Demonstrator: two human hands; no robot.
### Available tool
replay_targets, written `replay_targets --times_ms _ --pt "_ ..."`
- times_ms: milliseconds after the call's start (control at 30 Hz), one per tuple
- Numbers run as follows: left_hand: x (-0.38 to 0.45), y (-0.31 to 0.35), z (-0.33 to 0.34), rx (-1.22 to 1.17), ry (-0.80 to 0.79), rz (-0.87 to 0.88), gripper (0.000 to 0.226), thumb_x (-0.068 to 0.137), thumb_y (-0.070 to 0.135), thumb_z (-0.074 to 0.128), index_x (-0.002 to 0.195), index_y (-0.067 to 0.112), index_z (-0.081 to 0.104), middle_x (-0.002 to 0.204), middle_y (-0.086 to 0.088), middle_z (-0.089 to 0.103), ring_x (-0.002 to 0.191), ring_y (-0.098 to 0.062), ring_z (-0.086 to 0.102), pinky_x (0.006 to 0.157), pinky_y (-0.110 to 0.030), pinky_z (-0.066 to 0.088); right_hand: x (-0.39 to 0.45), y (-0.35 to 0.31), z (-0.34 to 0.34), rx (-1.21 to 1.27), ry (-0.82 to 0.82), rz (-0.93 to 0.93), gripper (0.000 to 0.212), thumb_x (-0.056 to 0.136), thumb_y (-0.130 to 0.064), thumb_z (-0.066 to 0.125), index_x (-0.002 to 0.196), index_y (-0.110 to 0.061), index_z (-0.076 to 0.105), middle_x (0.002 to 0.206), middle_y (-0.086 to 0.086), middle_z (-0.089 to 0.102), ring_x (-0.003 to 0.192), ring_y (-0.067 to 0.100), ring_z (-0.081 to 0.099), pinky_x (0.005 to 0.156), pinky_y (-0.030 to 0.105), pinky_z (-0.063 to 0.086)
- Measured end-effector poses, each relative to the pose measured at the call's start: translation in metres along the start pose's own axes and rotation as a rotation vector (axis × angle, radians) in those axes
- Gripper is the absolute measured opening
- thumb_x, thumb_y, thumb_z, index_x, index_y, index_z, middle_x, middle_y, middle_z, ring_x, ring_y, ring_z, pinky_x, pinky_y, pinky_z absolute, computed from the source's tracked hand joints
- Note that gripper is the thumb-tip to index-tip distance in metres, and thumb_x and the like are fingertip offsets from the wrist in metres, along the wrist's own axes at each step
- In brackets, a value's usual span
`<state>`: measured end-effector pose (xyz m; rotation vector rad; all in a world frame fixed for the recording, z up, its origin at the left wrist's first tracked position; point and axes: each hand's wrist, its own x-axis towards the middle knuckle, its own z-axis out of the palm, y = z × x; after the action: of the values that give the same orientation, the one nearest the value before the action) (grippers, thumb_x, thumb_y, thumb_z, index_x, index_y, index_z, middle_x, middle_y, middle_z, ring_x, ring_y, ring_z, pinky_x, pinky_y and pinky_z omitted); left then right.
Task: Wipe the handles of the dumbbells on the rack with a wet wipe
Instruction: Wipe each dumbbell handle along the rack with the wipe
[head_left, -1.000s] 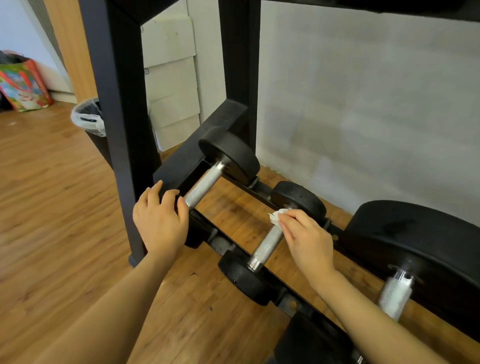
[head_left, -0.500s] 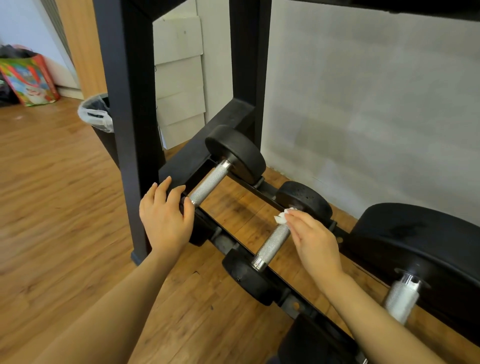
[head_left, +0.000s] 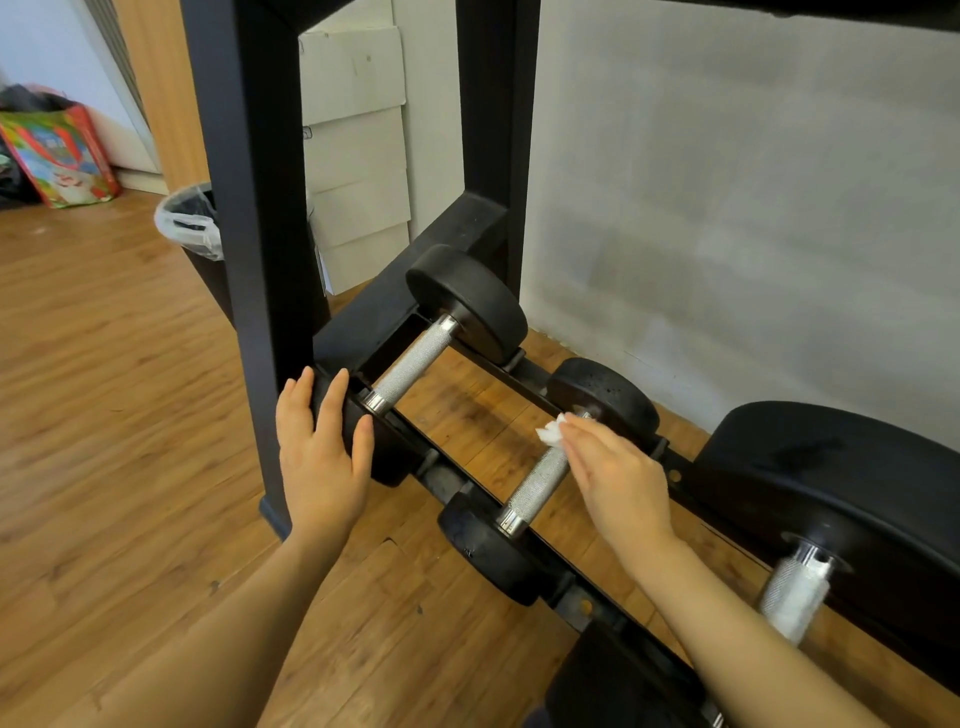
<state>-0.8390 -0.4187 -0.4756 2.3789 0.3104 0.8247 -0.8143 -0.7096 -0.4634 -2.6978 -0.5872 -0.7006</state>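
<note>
On the rack's (head_left: 244, 208) bottom rail, the right hand (head_left: 618, 478) pinches a wipe (head_left: 550, 432) against the far end of the middle dumbbell's handle (head_left: 537, 483), while the left hand (head_left: 322, 452), fingers spread, rests on the near head of the neighbouring dumbbell (head_left: 415, 358).

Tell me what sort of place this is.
Probably a home gym or small workout room: a black dumbbell rack holding dumbbells stands on a wood floor by a plain wall, with a lined waste bin nearby.
</note>
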Motion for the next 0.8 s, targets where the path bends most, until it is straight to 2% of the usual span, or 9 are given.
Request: replay_targets --times_ms 67,200,333,467,567,633,700,800 --pt "0.0 0.001 -0.001 0.002 -0.003 -0.006 0.051 0.099 0.024 0.053 0.148 0.017 0.041 0.159 -0.01 0.024 0.15 -0.026 0.011 0.118 -0.038 0.011 0.001 0.001 -0.002 0.0 0.029 0.057 0.037 0.078 -0.011 0.077 0.115 -0.007 0.069 0.111 0.007 0.071 0.093 0.02 0.071 0.066 0.035 0.061" --pt "-0.001 0.003 -0.002 0.01 -0.007 -0.007 0.05 0.099 0.024 0.052 0.148 0.018 0.041 0.159 -0.009 0.025 0.15 -0.026 0.012 0.117 -0.038 0.011 -0.004 -0.008 0.002 -0.034 -0.032 -0.078 0.042 0.074 -0.011 0.08 0.115 -0.009 0.068 0.113 0.005 0.07 0.088 0.016 0.071 0.063 0.028 0.06" --pt "0.0 0.003 -0.003 0.025 -0.016 -0.01 0.05 0.099 0.025 0.052 0.148 0.018 0.04 0.159 -0.01 0.025 0.15 -0.026 0.013 0.117 -0.04 0.013 0.0 -0.001 -0.003 -0.013 0.025 0.059 0.037 0.079 -0.013 0.077 0.115 -0.008 0.068 0.11 0.005 0.071 0.085 0.017 0.072 0.061 0.029 0.06" --pt "0.0 0.003 -0.003 0.033 -0.015 0.0 0.051 0.1 0.025 0.053 0.148 0.018 0.04 0.159 -0.01 0.025 0.15 -0.026 0.013 0.117 -0.042 0.015 -0.005 -0.01 0.001 -0.031 -0.018 -0.059 0.041 0.075 -0.012 0.08 0.115 -0.011 0.069 0.112 0.002 0.071 0.084 0.015 0.071 0.062 0.026 0.06" --pt "-0.001 0.003 -0.003 0.03 -0.011 0.002 0.05 0.1 0.025 0.052 0.148 0.018 0.04 0.159 -0.01 0.025 0.15 -0.026 0.012 0.116 -0.042 0.014 -0.002 -0.003 -0.004 0.001 0.007 0.037 0.037 0.078 -0.014 0.078 0.114 -0.01 0.069 0.111 0.003 0.071 0.083 0.016 0.072 0.06 0.029 0.06" --pt "0.0 0.003 -0.002 0.035 -0.008 0.006 0.05 0.1 0.024 0.053 0.148 0.017 0.04 0.159 -0.01 0.025 0.15 -0.027 0.012 0.117 -0.042 0.014 -0.002 -0.003 -0.004 0.0 -0.006 0.052 0.041 0.077 -0.013 0.078 0.117 -0.011 0.068 0.113 0.002 0.07 0.084 0.015 0.071 0.063 0.028 0.06" --pt "0.0 0.002 -0.002 0.034 0.0 0.017 0.05 0.1 0.022 0.054 0.147 0.016 0.041 0.158 -0.012 0.026 0.15 -0.028 0.014 0.117 -0.043 0.015 -0.006 -0.01 0.0 -0.013 -0.07 -0.034 0.048 0.073 -0.01 0.081 0.118 -0.012 0.067 0.117 0.001 0.069 0.086 0.014 0.071 0.064 0.026 0.06" --pt "0.0 0.0 -0.001 0.029 0.005 0.023 0.049 0.1 0.028 0.049 0.147 0.016 0.042 0.158 -0.013 0.027 0.149 -0.029 0.015 0.117 -0.043 0.016 -0.003 -0.008 0.0 -0.037 -0.099 -0.038 0.053 0.069 -0.01 0.085 0.118 -0.013 0.067 0.117 0.0 0.068 0.08 0.013 0.071 0.057 0.025 0.059"
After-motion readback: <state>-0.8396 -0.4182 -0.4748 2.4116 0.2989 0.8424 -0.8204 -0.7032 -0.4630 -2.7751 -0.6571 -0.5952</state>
